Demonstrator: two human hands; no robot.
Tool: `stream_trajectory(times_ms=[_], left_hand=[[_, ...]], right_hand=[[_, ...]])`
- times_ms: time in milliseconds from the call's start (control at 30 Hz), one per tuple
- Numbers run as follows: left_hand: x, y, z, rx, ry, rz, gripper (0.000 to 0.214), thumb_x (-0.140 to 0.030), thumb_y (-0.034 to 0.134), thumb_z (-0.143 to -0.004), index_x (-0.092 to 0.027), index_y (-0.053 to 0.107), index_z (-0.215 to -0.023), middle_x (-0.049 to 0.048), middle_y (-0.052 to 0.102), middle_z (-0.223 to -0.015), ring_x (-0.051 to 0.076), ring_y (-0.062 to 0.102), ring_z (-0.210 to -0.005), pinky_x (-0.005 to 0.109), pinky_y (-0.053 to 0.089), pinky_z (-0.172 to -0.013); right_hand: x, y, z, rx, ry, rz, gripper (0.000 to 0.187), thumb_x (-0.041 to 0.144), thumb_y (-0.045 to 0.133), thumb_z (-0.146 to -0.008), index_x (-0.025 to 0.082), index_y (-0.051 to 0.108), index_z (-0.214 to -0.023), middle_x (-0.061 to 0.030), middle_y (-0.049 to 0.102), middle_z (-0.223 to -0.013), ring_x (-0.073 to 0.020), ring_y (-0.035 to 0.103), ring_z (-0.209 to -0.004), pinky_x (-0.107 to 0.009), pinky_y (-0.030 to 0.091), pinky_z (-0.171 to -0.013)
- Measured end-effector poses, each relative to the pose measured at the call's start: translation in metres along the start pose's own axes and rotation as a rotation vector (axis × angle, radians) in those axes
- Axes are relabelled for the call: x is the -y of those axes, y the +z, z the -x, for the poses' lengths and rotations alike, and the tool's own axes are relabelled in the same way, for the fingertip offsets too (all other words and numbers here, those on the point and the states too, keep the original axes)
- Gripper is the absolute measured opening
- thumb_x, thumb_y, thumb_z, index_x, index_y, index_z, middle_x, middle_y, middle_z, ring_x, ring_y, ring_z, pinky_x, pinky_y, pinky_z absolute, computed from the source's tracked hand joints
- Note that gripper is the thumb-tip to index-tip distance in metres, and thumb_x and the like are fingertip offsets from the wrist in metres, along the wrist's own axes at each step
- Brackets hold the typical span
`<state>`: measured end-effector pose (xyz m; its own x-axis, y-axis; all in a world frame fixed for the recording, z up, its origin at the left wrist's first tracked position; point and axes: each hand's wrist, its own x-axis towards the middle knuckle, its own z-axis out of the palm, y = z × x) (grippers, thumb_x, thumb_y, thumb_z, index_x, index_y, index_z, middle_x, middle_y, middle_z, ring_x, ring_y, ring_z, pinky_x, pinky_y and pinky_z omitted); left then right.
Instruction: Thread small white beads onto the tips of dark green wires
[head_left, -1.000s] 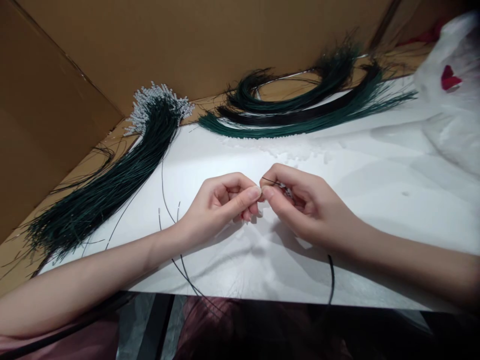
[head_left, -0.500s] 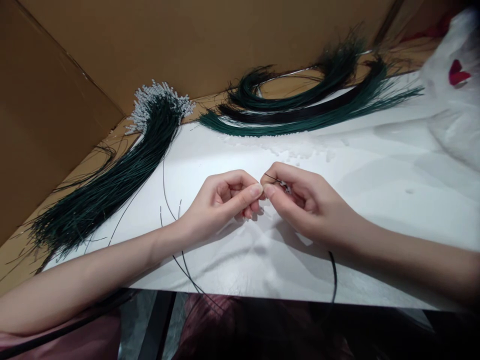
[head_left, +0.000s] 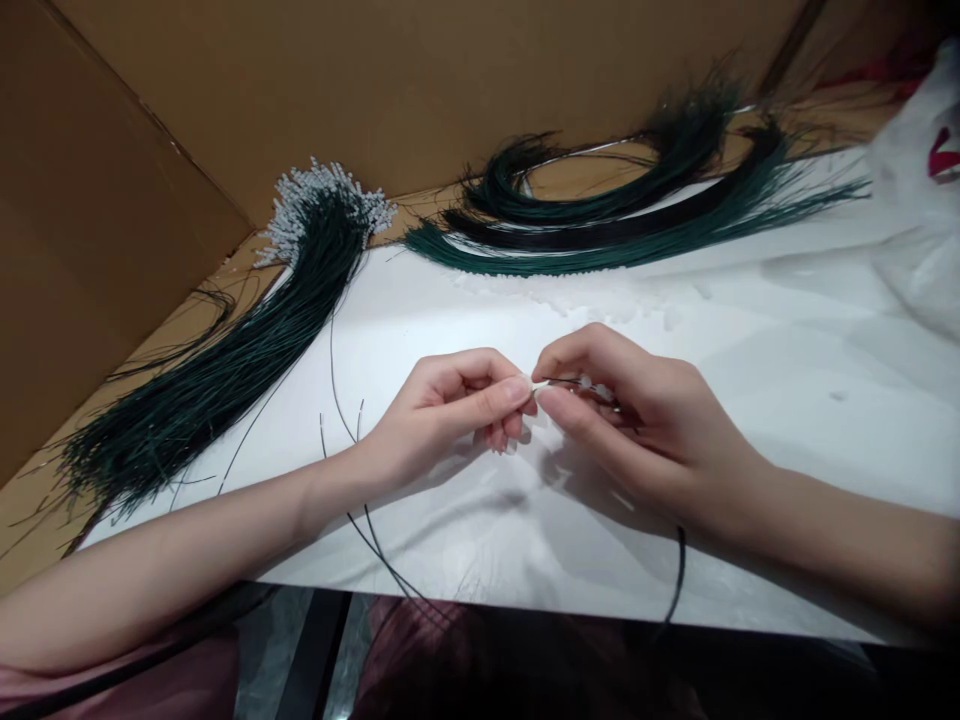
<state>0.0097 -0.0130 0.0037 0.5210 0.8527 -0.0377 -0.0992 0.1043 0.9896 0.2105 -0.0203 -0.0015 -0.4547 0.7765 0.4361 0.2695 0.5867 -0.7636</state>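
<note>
My left hand (head_left: pixel 450 410) and my right hand (head_left: pixel 637 420) meet over the white sheet (head_left: pixel 787 400), fingertips almost touching. The right hand pinches a thin dark wire (head_left: pixel 559 381) by its end; the wire's tail (head_left: pixel 679 575) curves out under my wrist toward the table's near edge. The left hand is closed in a pinch on a tiny white bead (head_left: pixel 535 385) at the wire's tip. Small white beads (head_left: pixel 592 305) lie scattered on the sheet just beyond my hands.
A bundle of dark green wires with white bead tips (head_left: pixel 247 340) lies at the left. Curved bundles of plain green wires (head_left: pixel 615 220) lie at the back. Cardboard walls (head_left: pixel 375 90) close in the left and back. A white plastic bag (head_left: pixel 915 210) sits at the right.
Both hands have shifted slightly right and toward me, staying pinched together. A small white bead now shows between the fingertips at the wire's end.
</note>
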Motion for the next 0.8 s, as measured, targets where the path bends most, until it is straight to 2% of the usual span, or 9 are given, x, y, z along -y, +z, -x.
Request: stream_trajectory(times_ms=[167,300,400,467,533,600,667,800], left_hand=[[-0.003,0.003,0.000,-0.010,-0.017,0.037,0.019,-0.025,0.065,-0.089,-0.013,0.064,-0.076,0.0004,0.061,-0.064,0.005,0.054,-0.056,0.015,0.042,-0.055],[-0.003,0.006,0.000,-0.003,-0.019,0.042,0.020,-0.025,0.065,-0.089,-0.013,0.063,-0.073,0.0009,0.060,-0.062,0.006,0.054,-0.055,0.016,0.042,-0.053],[-0.005,0.004,0.002,-0.017,0.028,-0.060,0.024,-0.030,0.061,-0.092,-0.013,0.063,-0.074,0.0016,0.060,-0.064,0.007,0.054,-0.055,0.018,0.044,-0.054],[-0.006,0.000,0.004,-0.033,0.130,-0.234,0.019,-0.030,0.060,-0.093,-0.014,0.065,-0.083,0.0022,0.062,-0.070,0.008,0.057,-0.061,0.020,0.047,-0.058],[-0.007,-0.004,0.006,-0.041,0.339,-0.469,0.011,-0.023,0.067,-0.088,-0.016,0.066,-0.097,0.0031,0.065,-0.080,0.010,0.060,-0.070,0.022,0.050,-0.065],[-0.007,-0.006,0.008,-0.046,0.576,-0.695,0.027,-0.015,0.074,-0.079,-0.017,0.066,-0.105,0.0041,0.067,-0.087,0.012,0.061,-0.076,0.024,0.051,-0.069],[-0.008,-0.005,0.008,-0.070,0.742,-0.860,0.030,-0.012,0.076,-0.076,-0.017,0.067,-0.103,0.0044,0.069,-0.087,0.013,0.062,-0.074,0.025,0.052,-0.068],[-0.014,0.002,0.009,-0.144,0.885,-1.045,0.015,-0.010,0.070,-0.081,-0.020,0.069,-0.092,0.0019,0.072,-0.077,0.011,0.064,-0.066,0.023,0.051,-0.060]], right_hand=[[-0.002,0.000,0.000,-0.032,-0.167,0.187,0.008,0.012,0.053,-0.093,0.018,0.058,-0.092,0.0003,0.060,-0.080,-0.0083,0.046,-0.058,-0.025,0.037,-0.057],[-0.003,-0.001,0.002,-0.040,-0.222,0.249,0.012,0.011,0.053,-0.093,0.021,0.059,-0.096,-0.0017,0.062,-0.085,-0.0115,0.051,-0.066,-0.026,0.039,-0.060],[-0.003,-0.002,0.001,-0.045,-0.226,0.233,0.014,0.010,0.051,-0.093,0.022,0.059,-0.096,-0.0019,0.061,-0.083,-0.0126,0.050,-0.066,-0.027,0.040,-0.058],[-0.002,-0.003,-0.001,-0.048,-0.200,0.186,0.010,0.012,0.052,-0.093,0.021,0.058,-0.094,-0.0012,0.060,-0.080,-0.0117,0.048,-0.062,-0.026,0.039,-0.057],[0.000,-0.003,-0.002,-0.051,-0.156,0.129,0.006,0.015,0.053,-0.094,0.020,0.055,-0.091,0.0009,0.056,-0.074,-0.0096,0.043,-0.056,-0.026,0.038,-0.054],[0.003,-0.003,-0.003,-0.034,-0.102,0.068,0.007,0.018,0.053,-0.095,0.019,0.054,-0.089,0.0028,0.051,-0.069,-0.0078,0.038,-0.052,-0.025,0.035,-0.050],[0.005,-0.003,-0.004,-0.007,-0.055,0.002,0.009,0.021,0.052,-0.096,0.018,0.053,-0.088,0.0029,0.049,-0.069,-0.0072,0.038,-0.051,-0.025,0.034,-0.047],[0.008,-0.002,-0.003,0.024,-0.021,-0.073,0.010,0.024,0.052,-0.096,0.018,0.053,-0.088,0.0026,0.048,-0.068,-0.0074,0.038,-0.050,-0.024,0.033,-0.044]])
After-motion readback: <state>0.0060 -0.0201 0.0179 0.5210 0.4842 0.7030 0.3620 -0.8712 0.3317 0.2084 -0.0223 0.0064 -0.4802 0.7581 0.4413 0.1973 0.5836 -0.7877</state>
